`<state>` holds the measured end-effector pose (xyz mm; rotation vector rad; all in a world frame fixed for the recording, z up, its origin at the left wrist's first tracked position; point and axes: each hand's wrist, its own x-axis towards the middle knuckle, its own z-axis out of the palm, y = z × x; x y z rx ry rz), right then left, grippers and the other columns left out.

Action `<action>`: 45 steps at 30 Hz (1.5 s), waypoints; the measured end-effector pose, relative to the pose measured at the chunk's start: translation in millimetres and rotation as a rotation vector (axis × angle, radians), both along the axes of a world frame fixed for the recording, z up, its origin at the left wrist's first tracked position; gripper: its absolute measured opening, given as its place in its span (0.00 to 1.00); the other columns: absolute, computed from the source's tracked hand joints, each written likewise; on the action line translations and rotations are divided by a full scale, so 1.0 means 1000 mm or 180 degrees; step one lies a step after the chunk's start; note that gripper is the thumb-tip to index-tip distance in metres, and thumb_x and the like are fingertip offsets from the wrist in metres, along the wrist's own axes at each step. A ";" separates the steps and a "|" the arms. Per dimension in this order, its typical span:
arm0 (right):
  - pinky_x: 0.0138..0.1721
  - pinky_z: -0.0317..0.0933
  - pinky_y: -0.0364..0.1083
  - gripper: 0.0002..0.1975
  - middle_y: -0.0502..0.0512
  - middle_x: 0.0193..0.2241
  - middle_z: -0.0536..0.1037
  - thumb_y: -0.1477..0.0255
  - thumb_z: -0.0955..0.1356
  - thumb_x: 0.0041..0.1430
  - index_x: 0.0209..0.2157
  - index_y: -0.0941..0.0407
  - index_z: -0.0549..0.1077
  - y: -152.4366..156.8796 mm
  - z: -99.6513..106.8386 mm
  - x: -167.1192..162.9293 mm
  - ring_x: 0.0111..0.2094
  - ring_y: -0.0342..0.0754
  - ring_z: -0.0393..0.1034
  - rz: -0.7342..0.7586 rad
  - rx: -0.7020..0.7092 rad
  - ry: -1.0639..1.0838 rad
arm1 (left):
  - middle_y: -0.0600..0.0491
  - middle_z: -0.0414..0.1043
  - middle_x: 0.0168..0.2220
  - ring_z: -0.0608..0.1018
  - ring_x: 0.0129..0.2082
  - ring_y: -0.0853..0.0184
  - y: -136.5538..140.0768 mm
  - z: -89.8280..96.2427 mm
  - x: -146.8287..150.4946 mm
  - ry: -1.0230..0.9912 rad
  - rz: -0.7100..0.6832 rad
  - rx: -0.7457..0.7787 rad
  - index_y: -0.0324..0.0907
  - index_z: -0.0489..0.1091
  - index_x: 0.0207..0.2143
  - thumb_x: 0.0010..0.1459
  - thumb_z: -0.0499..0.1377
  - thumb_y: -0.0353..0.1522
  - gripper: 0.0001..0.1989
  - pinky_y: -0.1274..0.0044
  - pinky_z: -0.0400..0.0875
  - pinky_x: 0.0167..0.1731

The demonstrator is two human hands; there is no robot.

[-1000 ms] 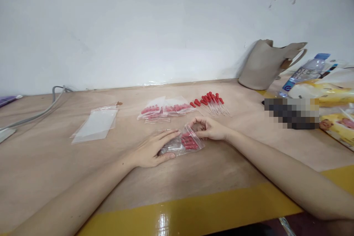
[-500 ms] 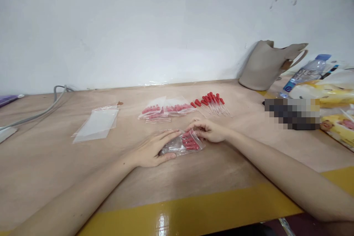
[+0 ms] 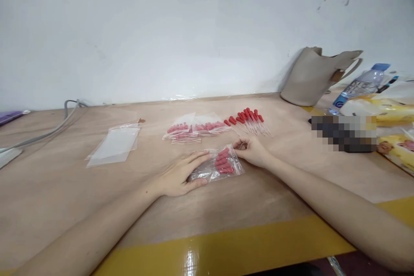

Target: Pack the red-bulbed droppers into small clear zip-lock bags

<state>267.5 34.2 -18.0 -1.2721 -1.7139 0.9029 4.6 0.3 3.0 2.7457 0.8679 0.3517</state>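
Observation:
A clear zip-lock bag lies on the table with several red-bulbed droppers inside, their bulbs toward its right end. My left hand rests flat over the bag's left part, fingers spread, thumb along the near edge. At the bag's upper right corner, by the zip strip, the thumb and fingers of my right hand are pinched together on the bag's edge. Just beyond are filled zip-lock bags of red-bulbed droppers. A pile of loose droppers with red bulbs and clear stems lies to their right.
Flat clear bags are stacked at the left, near a grey cable. Toward the right stand a beige bag-like container and a leaning water bottle. A blurred-out dark object and yellow packages lie there too.
My right hand has shifted slightly to the right along the bag's zip end. That end now lies flatter and the red bulbs show more fully. My left hand has stayed in place.

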 end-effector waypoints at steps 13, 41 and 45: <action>0.41 0.65 0.48 0.12 0.54 0.34 0.79 0.70 0.65 0.53 0.38 0.55 0.78 -0.005 -0.006 -0.003 0.37 0.49 0.71 0.0869 0.0436 -0.0192 | 0.48 0.47 0.64 0.55 0.62 0.57 0.000 -0.002 -0.001 0.0142 0.0063 0.0097 0.48 0.46 0.63 0.62 0.50 0.44 0.30 0.62 0.53 0.58; 0.13 0.52 0.37 0.18 0.43 0.19 0.67 0.61 0.71 0.45 0.34 0.57 0.66 -0.004 0.018 0.012 0.13 0.34 0.56 0.0463 -0.1198 0.0164 | 0.50 0.47 0.64 0.54 0.62 0.57 0.003 -0.003 -0.002 0.0280 0.0055 0.0159 0.49 0.45 0.63 0.62 0.50 0.45 0.30 0.62 0.52 0.58; 0.10 0.45 0.38 0.18 0.42 0.13 0.63 0.57 0.68 0.50 0.31 0.58 0.68 -0.009 0.022 0.000 0.10 0.35 0.52 0.0289 -0.1288 -0.0122 | 0.50 0.47 0.64 0.55 0.62 0.58 0.003 -0.002 -0.002 0.0192 0.0028 0.0103 0.50 0.44 0.63 0.62 0.50 0.44 0.31 0.62 0.53 0.58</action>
